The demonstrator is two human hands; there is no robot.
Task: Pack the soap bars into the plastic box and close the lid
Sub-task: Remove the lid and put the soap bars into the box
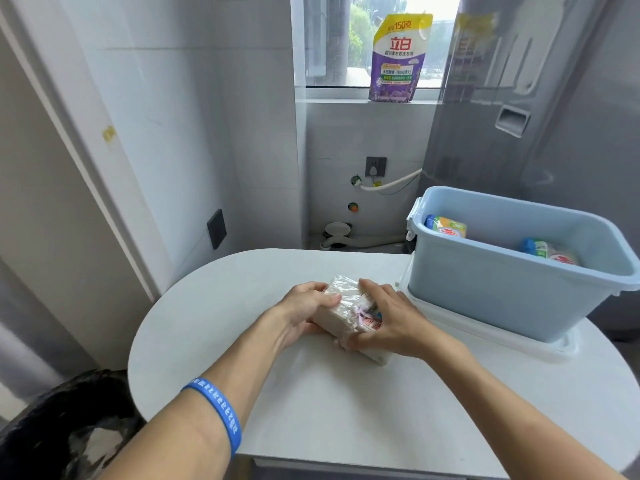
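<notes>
White table (346, 410), both hands, left hand (304, 313), right hand (391, 320), gripping seemingly plastic-wrapped soap bars (341, 311)

Grey tiled walls (214, 98), daylit window (367, 39), wall socket (375, 166), rounded white table (311, 393)

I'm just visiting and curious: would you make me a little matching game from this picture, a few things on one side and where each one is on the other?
Things:
1. detergent pouch
2. soap pack
3. blue box
4. blue wristband

Places:
A. on the left forearm
B. on the window sill
C. on the table, held between the left hand and the right hand
D. standing on a white lid at the table's right side

Pairs: 1-B, 2-C, 3-D, 4-A
</notes>
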